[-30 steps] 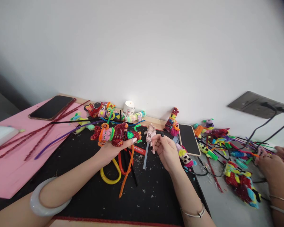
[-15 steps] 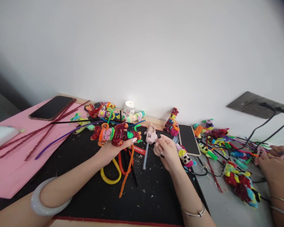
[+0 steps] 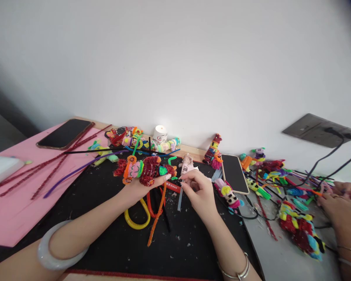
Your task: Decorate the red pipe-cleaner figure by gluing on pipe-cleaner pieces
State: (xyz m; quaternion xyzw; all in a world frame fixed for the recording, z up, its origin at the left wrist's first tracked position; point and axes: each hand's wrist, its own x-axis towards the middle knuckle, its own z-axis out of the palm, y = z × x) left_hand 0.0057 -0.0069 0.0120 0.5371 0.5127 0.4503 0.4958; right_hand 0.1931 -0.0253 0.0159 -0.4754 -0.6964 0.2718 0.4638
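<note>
At the far left a white block (image 3: 0, 168) lies on a pink sheet (image 3: 14, 210), with a dark phone (image 3: 64, 133) further back and red tinsel stems (image 3: 43, 166) running across the sheet toward the near left. A purple pipe cleaner (image 3: 76, 170) crosses from the sheet onto the black mat (image 3: 105, 242) that covers the middle of the tabletop.

The left hand (image 3: 137, 187), its wrist in a pale bangle (image 3: 58, 249), lies palm up over the mat and holds a pipe-cleaner figure (image 3: 144, 169) of red, orange, pink and green; its fingers are curled under and closed on the figure, thumb against the figure's right end. Under that hand, on the mat, lie a yellow loop (image 3: 137, 218) and an orange stem (image 3: 156, 218).

Against the wall behind stand more finished figures (image 3: 125, 136) and a small white candle cup (image 3: 159, 134).

Just right of the figure, the right hand (image 3: 199, 191) has its fingers pinched together at a small green piece (image 3: 174, 178) by the figure's end; whether it grips it I cannot tell. A pink glue gun (image 3: 187, 166) stands just behind this hand, a clear glue stick (image 3: 179, 201) beneath it.

Further right a second phone (image 3: 234, 171) lies beside a heap of coloured figures and stems (image 3: 292, 203). At the far right edge another person's hands (image 3: 339, 203) work among them, below a wall socket (image 3: 318, 128) with black cables
</note>
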